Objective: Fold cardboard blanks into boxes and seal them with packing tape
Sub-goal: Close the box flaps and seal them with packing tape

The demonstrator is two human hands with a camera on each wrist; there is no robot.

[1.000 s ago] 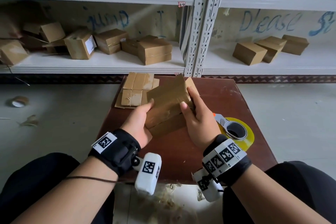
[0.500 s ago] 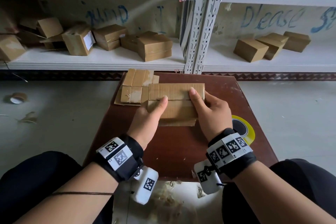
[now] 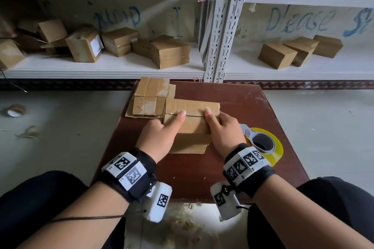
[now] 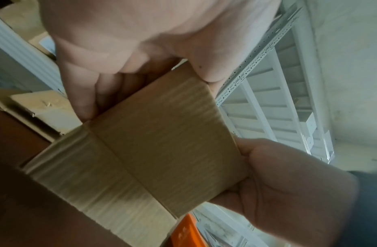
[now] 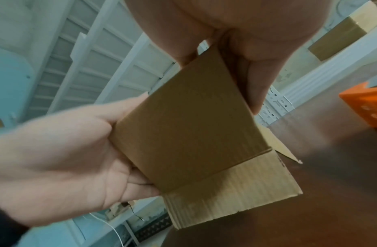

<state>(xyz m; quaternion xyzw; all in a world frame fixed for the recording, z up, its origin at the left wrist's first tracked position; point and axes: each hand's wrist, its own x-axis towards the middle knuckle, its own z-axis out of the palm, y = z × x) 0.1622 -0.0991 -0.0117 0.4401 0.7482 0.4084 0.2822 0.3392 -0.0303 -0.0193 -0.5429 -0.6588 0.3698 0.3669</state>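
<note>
A small brown cardboard box [image 3: 192, 127] stands on the dark red-brown table [image 3: 242, 107], its far flap [image 3: 192, 105] still lying out flat. My left hand [image 3: 162, 137] grips its left side and my right hand [image 3: 224, 133] its right side. Both thumbs press on top along the flap seam. In the left wrist view, thumb and fingers of the left hand [image 4: 124, 55] pinch the box [image 4: 162, 142]. The right wrist view shows the box [image 5: 193, 125] held between both palms. A stack of flat blanks [image 3: 149, 99] lies just behind and to the left. A yellow tape roll [image 3: 267, 145] in its dispenser sits right of my right wrist.
White metal shelving [image 3: 113, 70] behind the table holds several finished boxes [image 3: 172, 52], more on the right bay [image 3: 277, 54]. A spent tape core [image 3: 15, 110] and scraps lie on the grey floor at left. Paper scraps litter the floor between my knees.
A second ago I held the folded blank tilted above the table. It has since been squared up and set down, and my thumbs now press along the top seam.
</note>
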